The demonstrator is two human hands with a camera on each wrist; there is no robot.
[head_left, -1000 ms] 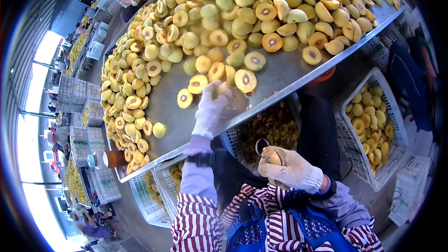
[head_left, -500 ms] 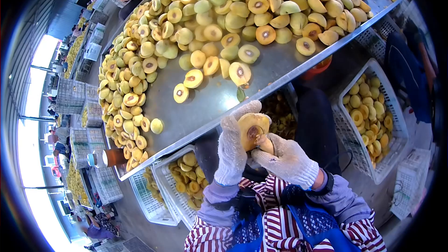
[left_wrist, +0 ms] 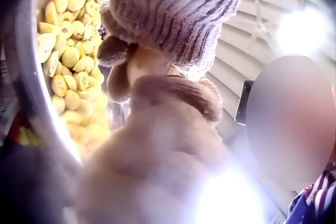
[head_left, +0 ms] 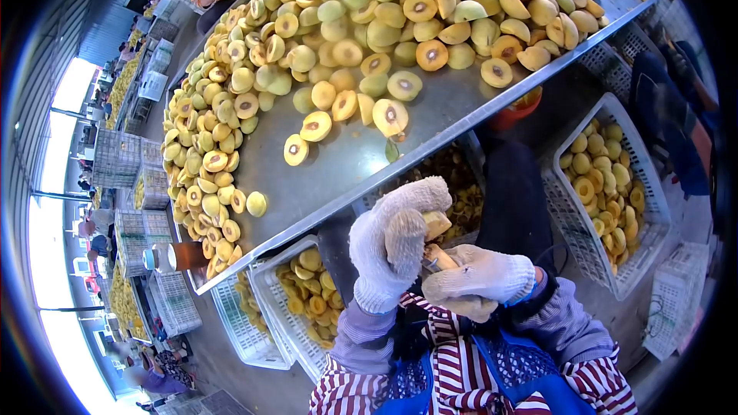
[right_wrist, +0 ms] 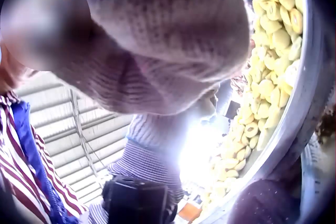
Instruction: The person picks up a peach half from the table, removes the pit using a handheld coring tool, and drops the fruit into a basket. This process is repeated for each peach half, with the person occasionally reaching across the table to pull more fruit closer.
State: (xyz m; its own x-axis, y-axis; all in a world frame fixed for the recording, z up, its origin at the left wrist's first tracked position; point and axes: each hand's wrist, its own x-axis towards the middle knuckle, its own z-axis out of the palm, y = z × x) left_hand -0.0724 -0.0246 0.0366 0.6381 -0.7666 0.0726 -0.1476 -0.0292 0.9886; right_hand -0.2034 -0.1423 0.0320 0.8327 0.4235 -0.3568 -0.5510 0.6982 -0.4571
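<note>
My gloved left hand [head_left: 392, 242] holds a peach half [head_left: 437, 224] in front of my chest, fingers curled round it so that most of it is hidden. Close against it, my gloved right hand [head_left: 480, 280] grips a small pitting tool [head_left: 440, 258] with a light handle; its metal loop, visible a second ago, is hidden now. Beyond both hands, a metal table [head_left: 284, 200] bears a big heap of halved yellow peaches [head_left: 338, 31], many showing brown pits. Gloves fill much of both wrist views, and the work between them is covered there.
Below the table edge stand white crates of peach halves, one at the left [head_left: 269, 292] and one at the right [head_left: 550, 184]. A bin of brown scraps [head_left: 465, 200] sits under the edge. A red bucket [head_left: 516, 111] is beside my knee. Other people work at the far left.
My left hand came back from the table with a peach half and met the right hand. Since then it has turned the half, hiding its cut face.
</note>
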